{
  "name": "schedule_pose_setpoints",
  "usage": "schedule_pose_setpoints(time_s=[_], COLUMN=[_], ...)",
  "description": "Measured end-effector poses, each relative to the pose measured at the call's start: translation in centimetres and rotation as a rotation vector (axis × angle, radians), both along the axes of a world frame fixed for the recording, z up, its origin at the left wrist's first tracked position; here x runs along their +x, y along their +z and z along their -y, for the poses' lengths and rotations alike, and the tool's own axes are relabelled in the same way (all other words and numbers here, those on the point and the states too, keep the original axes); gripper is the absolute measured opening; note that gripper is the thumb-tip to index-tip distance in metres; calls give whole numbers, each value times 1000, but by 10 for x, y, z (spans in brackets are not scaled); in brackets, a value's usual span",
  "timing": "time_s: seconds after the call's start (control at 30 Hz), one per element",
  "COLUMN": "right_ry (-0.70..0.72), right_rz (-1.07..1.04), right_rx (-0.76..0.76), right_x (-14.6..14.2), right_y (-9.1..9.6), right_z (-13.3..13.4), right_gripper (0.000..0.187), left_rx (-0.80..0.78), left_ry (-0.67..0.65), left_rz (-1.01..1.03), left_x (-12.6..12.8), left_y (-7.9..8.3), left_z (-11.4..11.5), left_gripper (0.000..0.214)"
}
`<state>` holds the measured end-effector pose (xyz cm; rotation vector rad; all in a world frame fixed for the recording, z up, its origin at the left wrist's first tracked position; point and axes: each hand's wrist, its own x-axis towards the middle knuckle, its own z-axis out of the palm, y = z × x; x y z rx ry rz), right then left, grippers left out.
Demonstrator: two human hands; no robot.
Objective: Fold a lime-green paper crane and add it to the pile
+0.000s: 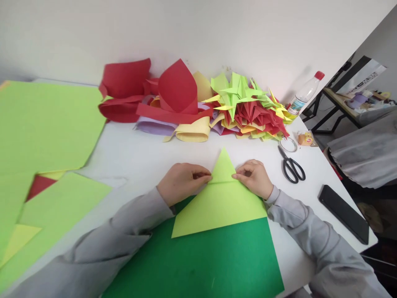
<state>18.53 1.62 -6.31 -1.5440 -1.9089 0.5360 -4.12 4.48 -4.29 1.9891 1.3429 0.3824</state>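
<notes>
A folded sheet of light green paper (217, 207) lies over a dark green sheet (201, 260), its pointed tip facing away from me. A crease runs across it below the tip. My left hand (185, 182) pinches the paper's left edge at that crease between thumb and fingers. On the opposite edge, at about the same height, my right hand (254, 179) pinches the paper too. Both hands are closed, with the narrow tip standing between them.
Red paper rolls (178, 89) and folded paper stars (237, 93) are piled along the wall. Large light green sheets (52, 124) cover the left side. To the right are scissors (291, 167), a black phone (344, 213), a plastic bottle (305, 93) and a wrapped snack (305, 138).
</notes>
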Motion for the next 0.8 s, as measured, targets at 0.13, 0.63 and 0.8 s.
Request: schedule_pose_setpoints(time_s=[0.13,0.63,0.8], right_ry=[19,80,90], right_rz=[-5,188,186], right_rx=[-22,37,36], right_x=[2,1,1], right_y=[0,-1,-2], right_z=[-4,2,2], right_gripper=[12,14,15], left_rx=[2,-72,-88], left_ry=[36,119,152], left_rz=[-42,38,83], left_x=[2,1,1], left_y=[2,-1,-2], left_z=[2,4,5], left_gripper=[32,32,30])
